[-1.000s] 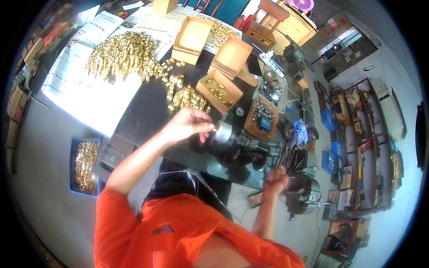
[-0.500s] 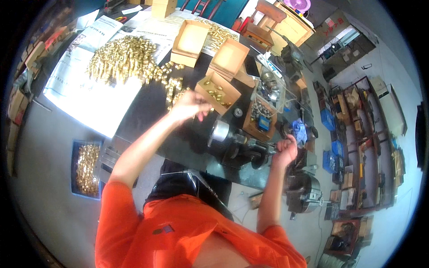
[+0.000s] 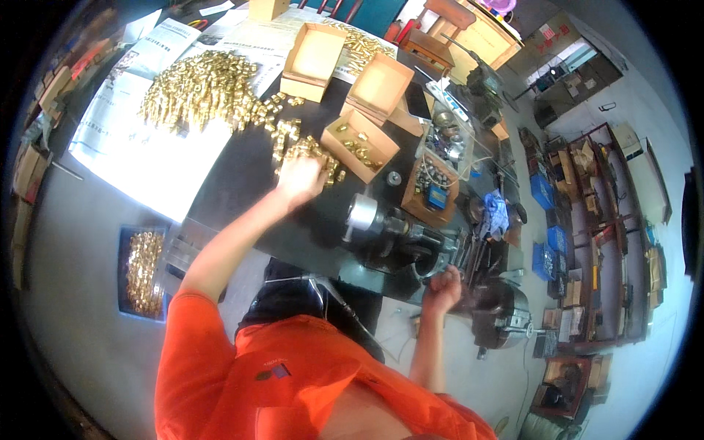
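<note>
Fingers of the left hand (image 3: pixel 299 178) curl over shiny brass fittings (image 3: pixel 308 150); right hand (image 3: pixel 442 284) fisted shut.

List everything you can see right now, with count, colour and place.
brass parts: big heap, gold, far left of bench on paper
small brass pile: one, gold, mid bench, under left hand
cardboard boxes: three open, tan, far bench; nearest holds a few brass parts
blue tray: one, full of brass parts, on floor at left
lathe: one, dark with a silver chuck, right of bench
shelves: several, dark, far right
left hand: on the small brass pile; grip hidden
right hand: fisted at the lathe's near side; what it grips is unclear
</note>
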`<state>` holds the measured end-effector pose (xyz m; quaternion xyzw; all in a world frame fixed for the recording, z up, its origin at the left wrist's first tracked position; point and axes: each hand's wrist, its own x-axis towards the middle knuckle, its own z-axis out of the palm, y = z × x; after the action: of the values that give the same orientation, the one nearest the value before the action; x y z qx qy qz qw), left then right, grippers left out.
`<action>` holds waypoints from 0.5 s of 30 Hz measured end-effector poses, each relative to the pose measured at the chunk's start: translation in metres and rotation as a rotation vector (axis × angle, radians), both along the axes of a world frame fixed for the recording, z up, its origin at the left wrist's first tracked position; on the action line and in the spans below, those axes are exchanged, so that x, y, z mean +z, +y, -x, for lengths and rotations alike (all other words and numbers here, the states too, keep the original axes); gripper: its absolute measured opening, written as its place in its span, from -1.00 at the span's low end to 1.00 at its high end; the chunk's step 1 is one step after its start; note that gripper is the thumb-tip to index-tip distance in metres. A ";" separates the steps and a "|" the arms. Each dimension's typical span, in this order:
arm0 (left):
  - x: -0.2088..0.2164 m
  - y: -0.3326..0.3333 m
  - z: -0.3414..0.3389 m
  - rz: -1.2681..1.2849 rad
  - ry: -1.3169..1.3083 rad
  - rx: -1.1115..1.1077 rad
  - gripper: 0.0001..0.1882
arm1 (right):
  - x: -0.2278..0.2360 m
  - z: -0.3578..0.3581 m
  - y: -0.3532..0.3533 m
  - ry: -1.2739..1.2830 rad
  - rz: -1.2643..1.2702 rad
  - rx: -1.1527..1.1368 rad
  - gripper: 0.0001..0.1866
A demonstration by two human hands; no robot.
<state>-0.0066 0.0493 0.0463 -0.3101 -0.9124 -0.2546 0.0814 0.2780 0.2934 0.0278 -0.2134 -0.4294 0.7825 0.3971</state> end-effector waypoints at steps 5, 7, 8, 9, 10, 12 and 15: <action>-0.007 -0.002 -0.004 0.052 0.033 0.028 -0.74 | -0.008 0.026 0.013 -0.193 0.092 -0.131 -0.85; -0.003 0.002 -0.006 0.099 0.010 0.030 -0.71 | -0.009 0.024 0.014 -0.173 0.074 -0.113 -0.85; -0.007 0.003 -0.004 0.076 0.062 0.018 -0.74 | -0.010 0.023 0.014 -0.149 0.062 -0.099 -0.84; -0.009 0.005 -0.003 0.090 0.065 0.016 -0.75 | -0.010 0.021 0.012 -0.125 0.051 -0.090 -0.84; -0.011 0.005 -0.002 0.104 0.069 0.013 -0.77 | -0.009 0.020 0.011 -0.115 0.044 -0.080 -0.83; -0.013 0.003 -0.002 0.046 0.115 -0.009 -0.84 | -0.007 0.019 0.009 -0.093 0.031 -0.065 -0.81; -0.014 -0.003 -0.017 -0.002 0.092 -0.006 -0.86 | -0.005 0.016 0.007 -0.077 0.032 -0.051 -0.80</action>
<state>0.0100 0.0464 0.0327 -0.3242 -0.9064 -0.2412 0.1228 0.2621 0.3009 0.0225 -0.2605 -0.4262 0.7703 0.3965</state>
